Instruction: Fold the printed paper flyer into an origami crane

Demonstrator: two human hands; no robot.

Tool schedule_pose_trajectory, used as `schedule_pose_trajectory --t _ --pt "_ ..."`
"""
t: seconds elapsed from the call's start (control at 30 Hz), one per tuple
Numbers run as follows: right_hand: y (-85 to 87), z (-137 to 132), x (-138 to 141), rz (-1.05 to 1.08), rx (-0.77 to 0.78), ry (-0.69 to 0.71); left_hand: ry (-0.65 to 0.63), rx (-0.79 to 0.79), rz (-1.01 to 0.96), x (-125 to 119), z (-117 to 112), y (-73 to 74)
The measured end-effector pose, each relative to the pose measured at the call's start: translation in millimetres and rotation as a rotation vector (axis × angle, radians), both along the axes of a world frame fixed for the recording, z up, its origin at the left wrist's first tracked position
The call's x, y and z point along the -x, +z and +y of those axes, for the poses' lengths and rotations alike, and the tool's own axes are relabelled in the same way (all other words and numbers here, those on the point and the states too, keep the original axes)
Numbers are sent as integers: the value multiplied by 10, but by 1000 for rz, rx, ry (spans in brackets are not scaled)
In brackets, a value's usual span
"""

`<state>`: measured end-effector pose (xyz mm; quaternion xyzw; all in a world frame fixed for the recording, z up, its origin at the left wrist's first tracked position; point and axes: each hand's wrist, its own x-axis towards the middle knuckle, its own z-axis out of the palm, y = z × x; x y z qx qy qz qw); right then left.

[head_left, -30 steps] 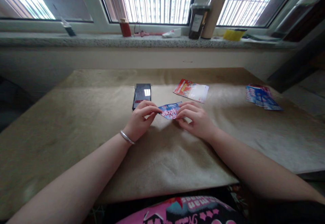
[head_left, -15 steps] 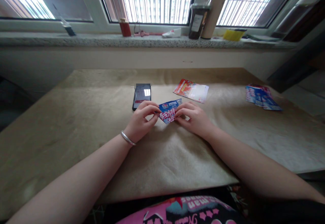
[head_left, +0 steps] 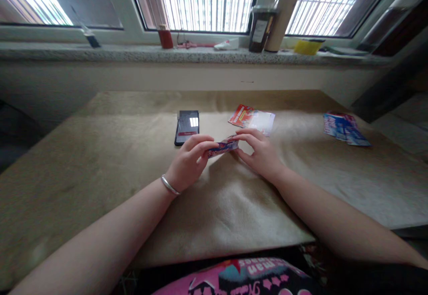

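Observation:
A small printed leaflet point(head_left: 222, 147) in blue, red and white is held between my two hands above the table, tipped so that only a narrow strip of its face shows. My left hand point(head_left: 192, 156) pinches its left end between thumb and fingers. At the right end, my right hand point(head_left: 256, 152) grips it with thumb and fingertips. Just beyond my left hand lies a dark phone point(head_left: 187, 128), its screen reflecting the window. Past my right hand are red and white leaflets point(head_left: 252, 119), partly covered by my fingers.
A fanned pile of blue leaflets point(head_left: 346, 129) lies at the table's right side. The brown-covered table point(head_left: 100, 161) reaches to the wall below the window. On the sill point(head_left: 127, 53) stand a red container point(head_left: 165, 37), a dark jar point(head_left: 261, 30) and a yellow item point(head_left: 307, 47).
The leaflet has been tilted from facing me to nearly edge-on. My right-hand fingers have moved slightly up and away, and my left hand has turned a little with it.

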<state>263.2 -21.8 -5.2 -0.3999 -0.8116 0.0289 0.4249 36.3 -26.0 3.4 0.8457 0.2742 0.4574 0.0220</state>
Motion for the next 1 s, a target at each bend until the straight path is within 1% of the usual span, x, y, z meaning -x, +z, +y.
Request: schedule_pose_trajectory --t 0.1,0.23,0.37,0.5,0.63,0.73,0.87,1.0 --pt "19 -1 -4 -20 8 -5 -12 -28 29 -16 -14 3" --pt "28 -4 -10 -30 0 -9 -21 -9 49 5 0 -5" --pt "38 -16 -26 -36 -12 -2 -87 3 99 55 40 -6" --pt "37 -18 -60 -82 -47 29 -126 54 146 114 63 7" --pt "28 -3 -100 -139 -49 88 -177 137 231 158 53 32" --pt "28 7 -124 -186 -34 128 -131 163 253 162 44 42" --pt "39 12 -155 -261 9 153 -4 150 260 150 53 29" --pt "30 37 -194 -281 90 241 116 153 294 147 63 21"
